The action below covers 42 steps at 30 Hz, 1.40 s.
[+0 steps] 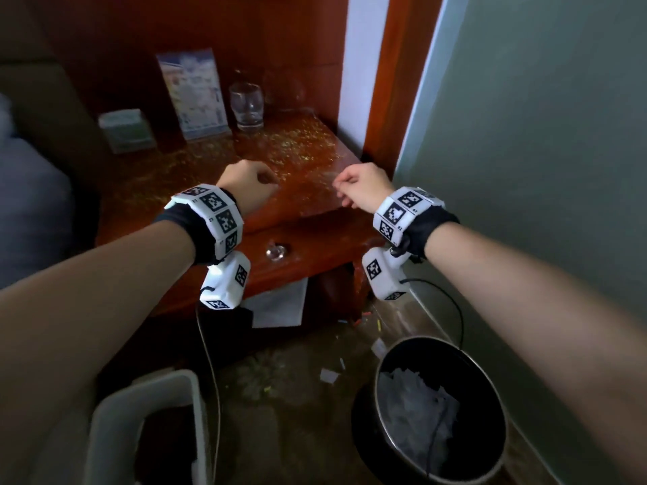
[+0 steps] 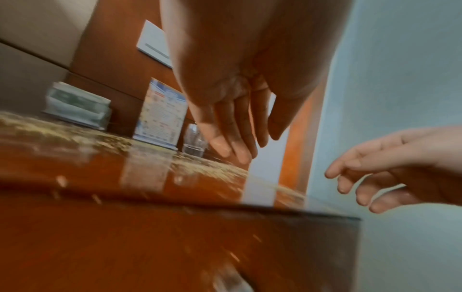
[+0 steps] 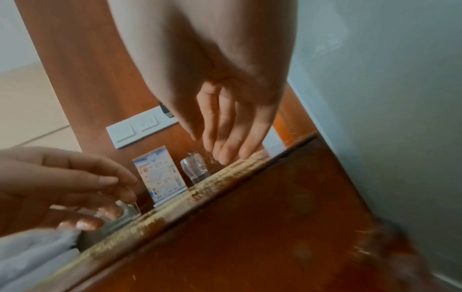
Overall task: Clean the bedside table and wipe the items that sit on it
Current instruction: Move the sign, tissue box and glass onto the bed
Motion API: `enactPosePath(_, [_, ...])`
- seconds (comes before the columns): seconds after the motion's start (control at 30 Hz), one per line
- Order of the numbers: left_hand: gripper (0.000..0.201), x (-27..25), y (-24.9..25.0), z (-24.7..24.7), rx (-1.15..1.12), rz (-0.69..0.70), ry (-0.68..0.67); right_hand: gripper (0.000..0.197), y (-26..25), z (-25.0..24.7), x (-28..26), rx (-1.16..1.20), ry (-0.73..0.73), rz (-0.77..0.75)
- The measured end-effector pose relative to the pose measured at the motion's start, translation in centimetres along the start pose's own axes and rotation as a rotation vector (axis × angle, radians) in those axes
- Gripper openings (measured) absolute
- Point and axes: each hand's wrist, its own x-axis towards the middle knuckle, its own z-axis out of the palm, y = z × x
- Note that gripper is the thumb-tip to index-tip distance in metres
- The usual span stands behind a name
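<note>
The red-brown bedside table [image 1: 308, 201] is strewn with yellowish crumbs [image 1: 297, 143]. At its back stand an empty drinking glass [image 1: 247, 105], a printed card stand [image 1: 196, 96] and a small green-and-white box [image 1: 126, 131]. My left hand [image 1: 250, 185] hovers over the table's front middle and holds nothing, its fingers [image 2: 232, 142] relaxed. My right hand [image 1: 357, 185] hangs above the front right corner, also with nothing in it, its fingers [image 3: 230, 146] loosely bent. The two hands are a short way apart.
A black bin [image 1: 385, 432] with crumpled white paper stands on the floor at the right. A pale rectangular bin [image 1: 115, 414] is at the lower left. The drawer has a glass knob [image 1: 276, 252]. Paper scraps [image 1: 329, 374] litter the floor. A wall [image 1: 525, 134] closes the right side.
</note>
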Motion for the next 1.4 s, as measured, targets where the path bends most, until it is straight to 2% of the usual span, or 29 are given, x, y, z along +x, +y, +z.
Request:
enactPosePath(0.1, [0.023, 3.1, -4.2, -3.6, 0.004, -0.113, 0.083, 0.013, -3.9, 2.4, 4.8, 0.010, -0.031, -0.016])
enactPosePath(0.23, [0.033, 6.5, -9.9, -7.7, 0.000, -0.282, 0.214, 0.044, -9.3, 6.4, 10.2, 0.005, -0.094, -0.021])
enactPosePath(0.33, [0.040, 8.3, -13.4, -9.5, 0.026, -0.343, 0.259, 0.059, -12.5, 8.9, 12.9, -0.037, -0.128, -0.071])
enactPosePath(0.47, [0.053, 10.5, -17.3, -10.9, 0.076, -0.372, 0.236, 0.063, -15.9, 11.5, 16.1, -0.112, -0.073, -0.174])
enactPosePath(0.57, [0.055, 12.0, -19.1, -11.4, 0.103, -0.389, 0.247, 0.060, -17.5, 12.6, 18.7, -0.207, 0.011, -0.198])
enactPosePath(0.67, [0.052, 13.5, -20.1, -11.7, 0.065, -0.321, 0.248, 0.064, -18.9, 13.0, 21.1, -0.258, 0.081, -0.202])
enactPosePath(0.77, [0.054, 14.4, -20.7, -12.0, 0.108, -0.300, 0.219, 0.068, -20.0, 13.1, 22.5, -0.348, 0.109, -0.280])
enactPosePath(0.87, [0.066, 15.0, -20.9, -12.6, 0.168, -0.358, 0.200, 0.069, -21.4, 13.2, 23.7, -0.451, 0.092, -0.385])
enactPosePath(1.0, [0.067, 15.6, -20.9, -13.3, 0.185, -0.352, 0.074, 0.063, -22.7, 13.4, 24.8, -0.562, -0.025, -0.379])
enactPosePath(1.07, [0.065, 15.5, -20.9, -13.4, 0.232, -0.346, 0.046, 0.050, -22.8, 13.7, 24.8, -0.606, 0.045, -0.393])
enactPosePath(1.2, [0.057, 15.1, -21.5, -13.5, 0.329, -0.346, 0.090, 0.027, -22.5, 13.7, 24.8, -0.620, 0.220, -0.448])
enactPosePath(1.4, [0.044, 14.9, -21.5, -13.8, 0.349, -0.306, 0.108, 0.022, -21.8, 13.2, 24.4, -0.602, 0.216, -0.488])
